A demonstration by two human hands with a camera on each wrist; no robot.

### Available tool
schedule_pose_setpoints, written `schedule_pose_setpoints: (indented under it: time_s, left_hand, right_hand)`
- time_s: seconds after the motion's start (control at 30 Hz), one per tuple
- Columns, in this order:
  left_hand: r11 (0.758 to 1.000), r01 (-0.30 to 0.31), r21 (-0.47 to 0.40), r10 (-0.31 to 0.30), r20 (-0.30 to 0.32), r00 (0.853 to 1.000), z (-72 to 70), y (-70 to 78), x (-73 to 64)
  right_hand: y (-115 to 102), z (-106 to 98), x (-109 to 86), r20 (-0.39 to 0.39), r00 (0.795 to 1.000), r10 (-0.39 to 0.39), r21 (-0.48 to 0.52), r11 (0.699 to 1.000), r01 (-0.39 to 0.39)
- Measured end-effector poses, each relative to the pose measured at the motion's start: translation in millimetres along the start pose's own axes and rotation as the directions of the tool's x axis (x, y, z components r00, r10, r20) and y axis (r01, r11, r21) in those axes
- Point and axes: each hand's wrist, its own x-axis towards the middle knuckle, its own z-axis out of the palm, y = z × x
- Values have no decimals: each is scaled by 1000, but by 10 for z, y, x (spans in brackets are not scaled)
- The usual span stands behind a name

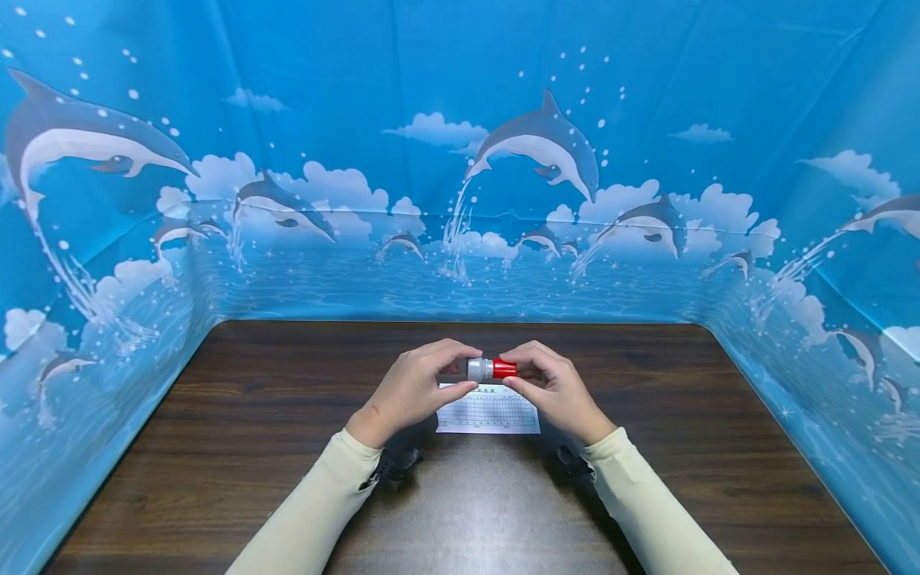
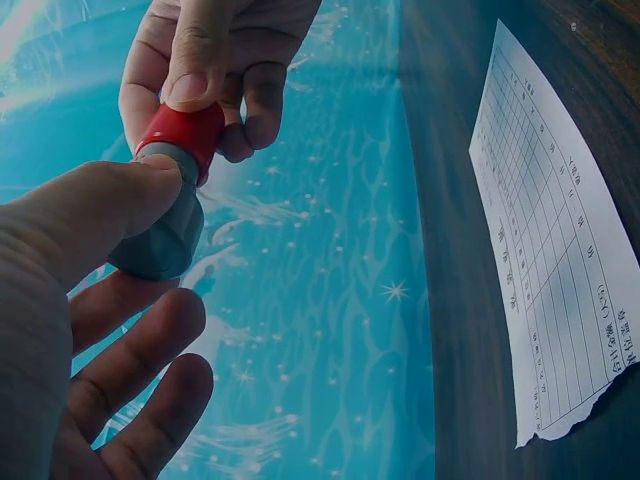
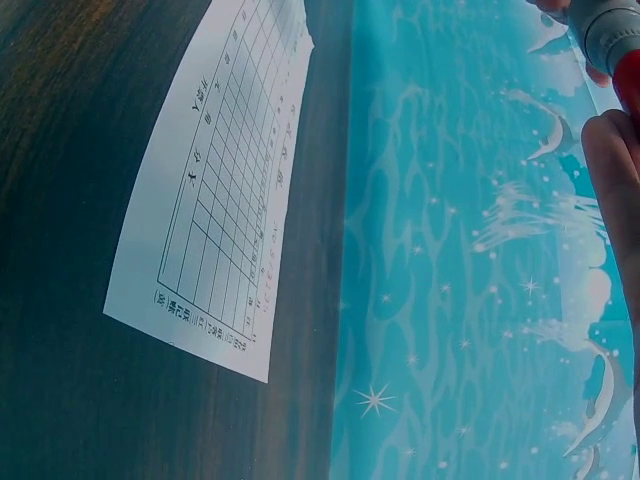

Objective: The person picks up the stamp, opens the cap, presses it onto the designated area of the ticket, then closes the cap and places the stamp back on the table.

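Both hands hold a small round stamp (image 1: 480, 369) level between them, above a printed paper form (image 1: 487, 417). My left hand (image 1: 408, 390) pinches its grey end between thumb and fingers. The red end (image 1: 505, 368) is pinched by the thumb and fingers of my right hand (image 1: 562, 390). In the left wrist view the left thumb lies across the grey part (image 2: 160, 238), and the right thumb presses on the red part (image 2: 185, 132). Only the edge of the stamp (image 3: 605, 35) shows in the right wrist view, at the top right corner.
The form lies flat on a dark wooden table (image 1: 273, 415), one short edge torn. Ruled lines and printed characters cover it. A blue curtain with dolphins (image 1: 431, 279) borders the table at the back and sides. Dark wrist devices (image 1: 398, 465) sit under both sleeve cuffs.
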Motion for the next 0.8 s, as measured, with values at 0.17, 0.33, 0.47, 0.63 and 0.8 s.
schedule_pose_setpoints:
  time_s: [0.17,0.33,0.47,0.63,0.8]
  left_hand:
    - [1000,0,-5,0,3,1000,-6,-8,-3]
    - [1000,-9,5,9,-22,1000,-4,-3,-2]
    - [1000,-3,6,4,-20,1000,-1,9,-3]
    - [1000,-1,0,1,-1,1000,-1,6,-7]
    - [1000,-2,-4,2,-4,1000,4,-7,1]
  right_hand:
    - [10,4,1,0,1000,-7,6,1000,7]
    - [2,9,-1,-11,1000,-15,15,1000,15]
    - [-2,9,-3,-11,1000,-9,14,1000,9]
    - [-2,8,-3,-1,1000,-7,6,1000,7]
    - [-12,3,-6,-8,1000,2,1,1000,-2]
